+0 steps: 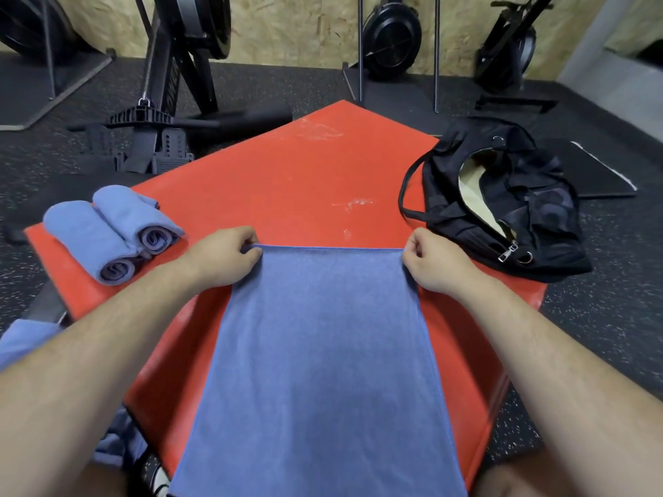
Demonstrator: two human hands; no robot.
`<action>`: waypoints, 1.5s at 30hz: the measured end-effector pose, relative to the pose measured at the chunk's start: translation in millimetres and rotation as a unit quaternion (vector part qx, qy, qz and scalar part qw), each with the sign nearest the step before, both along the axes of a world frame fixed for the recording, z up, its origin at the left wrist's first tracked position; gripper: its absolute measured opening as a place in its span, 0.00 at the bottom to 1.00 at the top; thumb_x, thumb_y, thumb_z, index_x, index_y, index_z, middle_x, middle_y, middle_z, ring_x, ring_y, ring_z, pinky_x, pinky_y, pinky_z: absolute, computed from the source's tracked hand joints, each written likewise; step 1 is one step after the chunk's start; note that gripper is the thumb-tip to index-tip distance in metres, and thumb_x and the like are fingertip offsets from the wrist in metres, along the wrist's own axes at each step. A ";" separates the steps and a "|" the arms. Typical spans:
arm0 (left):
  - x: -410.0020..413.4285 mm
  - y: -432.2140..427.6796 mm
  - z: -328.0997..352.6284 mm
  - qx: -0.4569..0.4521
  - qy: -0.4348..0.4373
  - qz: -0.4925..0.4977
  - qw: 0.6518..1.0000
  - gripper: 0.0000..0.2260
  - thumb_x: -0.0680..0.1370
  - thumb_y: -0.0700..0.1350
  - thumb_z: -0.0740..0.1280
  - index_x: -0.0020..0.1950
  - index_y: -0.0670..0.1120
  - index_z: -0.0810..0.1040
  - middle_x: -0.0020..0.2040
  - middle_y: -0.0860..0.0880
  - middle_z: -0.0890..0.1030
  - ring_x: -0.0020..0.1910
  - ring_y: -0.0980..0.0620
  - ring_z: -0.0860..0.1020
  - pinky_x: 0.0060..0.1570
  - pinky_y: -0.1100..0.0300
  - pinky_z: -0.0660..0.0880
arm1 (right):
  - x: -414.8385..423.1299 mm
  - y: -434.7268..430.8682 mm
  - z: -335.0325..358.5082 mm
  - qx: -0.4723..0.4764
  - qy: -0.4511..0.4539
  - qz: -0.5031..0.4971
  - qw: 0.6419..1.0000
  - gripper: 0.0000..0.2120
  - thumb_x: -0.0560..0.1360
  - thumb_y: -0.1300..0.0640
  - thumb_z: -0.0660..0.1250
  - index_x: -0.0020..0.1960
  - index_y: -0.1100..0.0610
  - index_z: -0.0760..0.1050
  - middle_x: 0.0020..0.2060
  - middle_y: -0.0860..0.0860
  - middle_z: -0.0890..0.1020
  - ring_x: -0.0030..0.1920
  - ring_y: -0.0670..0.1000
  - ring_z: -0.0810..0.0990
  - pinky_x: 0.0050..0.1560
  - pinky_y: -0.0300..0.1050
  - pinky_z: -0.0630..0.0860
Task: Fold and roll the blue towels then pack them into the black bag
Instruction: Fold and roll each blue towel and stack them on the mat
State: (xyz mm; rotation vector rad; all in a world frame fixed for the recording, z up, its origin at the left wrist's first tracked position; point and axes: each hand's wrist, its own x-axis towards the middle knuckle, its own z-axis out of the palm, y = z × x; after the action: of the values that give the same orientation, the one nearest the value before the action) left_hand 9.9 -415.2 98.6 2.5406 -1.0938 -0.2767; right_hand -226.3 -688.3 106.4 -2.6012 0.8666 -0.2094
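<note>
A blue towel (323, 338) lies spread lengthwise on the red padded box (287, 166), hanging over its near edge. My left hand (226, 256) pinches the towel's far left corner. My right hand (434, 263) pinches the far right corner. Two rolled blue towels (107, 227) lie side by side on the box's left corner. The black bag (502, 206) sits unzipped on the box's right corner, its pale lining showing.
More blue cloth (21, 342) lies low at the left, beside the box. Rowing machines (172, 84) and black stands occupy the dark rubber floor beyond the box. A flat dark mat (592, 174) lies behind the bag.
</note>
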 end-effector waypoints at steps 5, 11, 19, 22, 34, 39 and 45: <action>1.1 -13.9 -8.3 -0.008 -0.050 0.037 0.998 0.07 0.81 0.49 0.64 0.53 0.46 0.75 0.44 0.49 0.78 0.44 0.46 0.73 0.41 0.55 0.66 | 11.6 -1.4 -6.6 -0.030 0.006 -0.027 0.999 0.04 0.77 0.58 0.61 0.48 0.58 0.73 0.44 0.54 0.82 0.48 0.59 0.79 0.43 0.47 0.68; 10.4 -15.4 -14.1 0.010 -0.011 0.009 1.000 0.07 0.79 0.47 0.68 0.55 0.46 0.75 0.48 0.49 0.73 0.48 0.47 0.72 0.46 0.56 0.66 | 14.2 -6.2 -11.5 0.024 0.046 0.000 0.999 0.05 0.77 0.54 0.67 0.49 0.55 0.75 0.48 0.51 0.78 0.50 0.54 0.77 0.48 0.45 0.70; 9.1 -12.4 -3.9 -0.015 -0.014 0.003 1.000 0.06 0.81 0.43 0.63 0.48 0.47 0.67 0.42 0.46 0.73 0.46 0.41 0.71 0.41 0.50 0.66 | 10.6 -1.7 -8.8 0.000 0.002 0.024 1.000 0.03 0.82 0.58 0.60 0.49 0.57 0.68 0.46 0.54 0.75 0.50 0.58 0.75 0.46 0.49 0.67; 6.5 -2.8 11.5 -0.091 0.016 0.015 0.996 0.08 0.81 0.44 0.65 0.47 0.47 0.67 0.38 0.43 0.75 0.39 0.41 0.72 0.38 0.49 0.67 | 2.3 1.6 7.9 0.032 -0.060 0.018 0.998 0.04 0.81 0.57 0.62 0.49 0.56 0.69 0.43 0.51 0.79 0.44 0.53 0.77 0.42 0.49 0.70; -33.3 63.4 75.8 -0.216 0.014 0.007 0.976 0.10 0.75 0.41 0.74 0.40 0.49 0.74 0.32 0.51 0.76 0.32 0.52 0.71 0.34 0.60 0.69 | -63.1 42.7 68.8 0.077 -0.108 0.068 0.989 0.04 0.73 0.61 0.72 0.42 0.53 0.81 0.39 0.47 0.84 0.42 0.49 0.81 0.46 0.43 0.76; -49.6 85.0 74.6 -0.207 0.022 0.010 0.978 0.10 0.75 0.40 0.75 0.39 0.48 0.75 0.30 0.51 0.77 0.29 0.58 0.71 0.33 0.62 0.69 | -77.7 59.5 63.6 0.053 -0.066 0.086 0.993 0.05 0.73 0.63 0.72 0.43 0.54 0.83 0.39 0.48 0.85 0.42 0.47 0.81 0.45 0.39 0.75; -51.7 93.0 57.9 -0.055 -0.001 -0.039 0.998 0.10 0.73 0.42 0.76 0.38 0.50 0.76 0.34 0.52 0.80 0.37 0.53 0.76 0.40 0.54 0.73 | -74.9 77.6 40.7 -0.009 0.037 0.169 0.985 0.06 0.71 0.62 0.70 0.46 0.54 0.83 0.46 0.50 0.83 0.47 0.50 0.80 0.49 0.43 0.74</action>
State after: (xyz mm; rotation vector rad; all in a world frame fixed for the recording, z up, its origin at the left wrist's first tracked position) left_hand -41.9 -322.2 156.5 2.4070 -1.1763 -0.2291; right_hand -301.1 -610.7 147.0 -2.7357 0.4334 -0.0252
